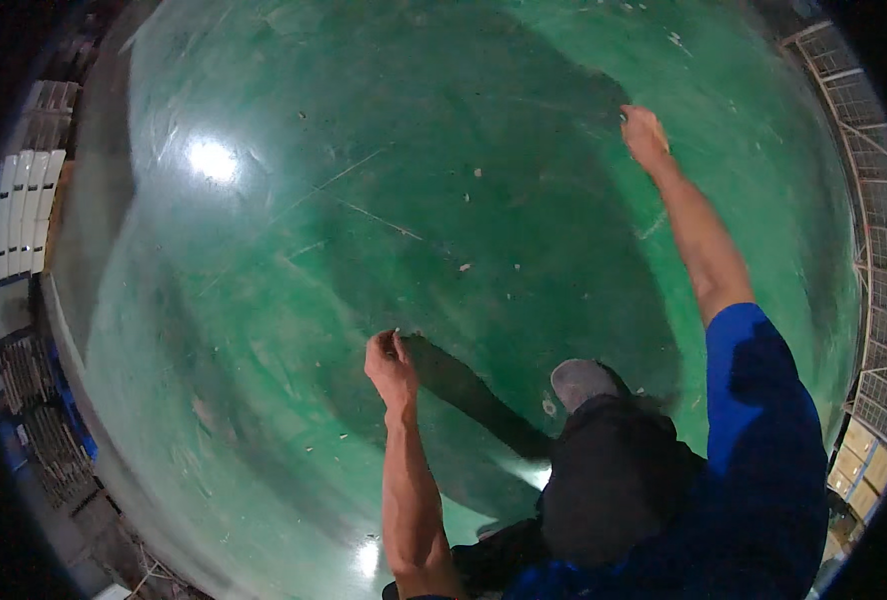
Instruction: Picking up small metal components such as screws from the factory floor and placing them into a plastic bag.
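My left hand [391, 370] is held over the green floor [434, 215], its fingers drawn together in a pinch. A tiny pale speck shows at its fingertips, too small to name. Farther out and to the right, my right hand [646, 138] is at the end of a stretched arm, its fingers closed too. Something very small may be at its fingertips, but I cannot make it out. Between the arms, nearer to me, are my black-clad leg [614, 480] and a grey shoe [584, 384].
Scratches and small pale scraps [466, 267] mark the shiny floor. White panels [24, 215] and dark stacked goods [49, 450] line the left edge. A wire-mesh rack [876, 215] runs along the right, with cardboard boxes [857, 462] at its near end.
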A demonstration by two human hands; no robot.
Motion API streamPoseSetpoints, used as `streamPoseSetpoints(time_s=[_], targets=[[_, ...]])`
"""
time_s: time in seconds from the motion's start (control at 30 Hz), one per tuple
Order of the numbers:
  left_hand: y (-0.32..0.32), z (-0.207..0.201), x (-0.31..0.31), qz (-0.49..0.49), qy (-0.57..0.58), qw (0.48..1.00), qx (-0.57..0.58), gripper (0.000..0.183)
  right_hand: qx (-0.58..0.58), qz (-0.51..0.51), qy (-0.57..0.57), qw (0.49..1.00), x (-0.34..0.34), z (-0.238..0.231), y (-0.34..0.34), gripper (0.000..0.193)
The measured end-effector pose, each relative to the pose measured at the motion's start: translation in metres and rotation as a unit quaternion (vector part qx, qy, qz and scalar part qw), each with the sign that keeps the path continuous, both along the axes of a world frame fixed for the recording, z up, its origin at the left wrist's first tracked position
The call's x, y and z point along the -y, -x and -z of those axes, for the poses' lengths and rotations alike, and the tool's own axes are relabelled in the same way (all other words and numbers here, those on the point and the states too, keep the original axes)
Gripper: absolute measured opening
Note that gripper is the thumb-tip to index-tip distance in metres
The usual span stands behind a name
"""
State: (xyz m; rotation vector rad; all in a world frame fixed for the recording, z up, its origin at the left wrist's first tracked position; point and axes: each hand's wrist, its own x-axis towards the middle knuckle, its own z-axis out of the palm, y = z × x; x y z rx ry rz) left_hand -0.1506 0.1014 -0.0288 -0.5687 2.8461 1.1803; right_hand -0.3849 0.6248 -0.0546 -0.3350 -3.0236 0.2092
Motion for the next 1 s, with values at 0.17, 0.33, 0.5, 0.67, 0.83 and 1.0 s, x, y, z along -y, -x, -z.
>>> streamPoseSetpoints(time_s=[0.17, 0.33, 0.5, 0.67, 0.83, 1.0], targets=[[0.05, 0.017, 0.016, -0.022, 0.045, 0.998, -0.044, 0.018, 0.032, -0.023, -0.029, 0.999, 0.005, 0.003, 0.014, 0.026], [0.094, 0.043, 0.045, -0.022, 0.113, 0.988, -0.106, 0.013, 0.023, -0.085, -0.029, 0.996, 0.034, 0.001, 0.032, 0.03], [0.093, 0.063, 0.054, -0.038, 0.133, 0.975, -0.174, 0.01, -0.013, -0.232, 0.109, 0.966, 0.199, -0.011, 0.091, 0.022], [0.097, 0.059, 0.056, -0.054, 0.108, 0.979, -0.166, 0.008, -0.042, -0.337, 0.164, 0.926, 0.383, -0.021, 0.155, 0.02], [0.102, 0.055, 0.058, -0.06, 0.084, 0.978, -0.182, 0.007, -0.076, -0.377, 0.129, 0.914, 0.476, -0.008, 0.2, 0.021], [0.103, 0.049, 0.064, -0.065, 0.054, 0.982, -0.171, 0.009, -0.055, -0.392, 0.041, 0.917, 0.516, 0.001, 0.23, 0.022]])
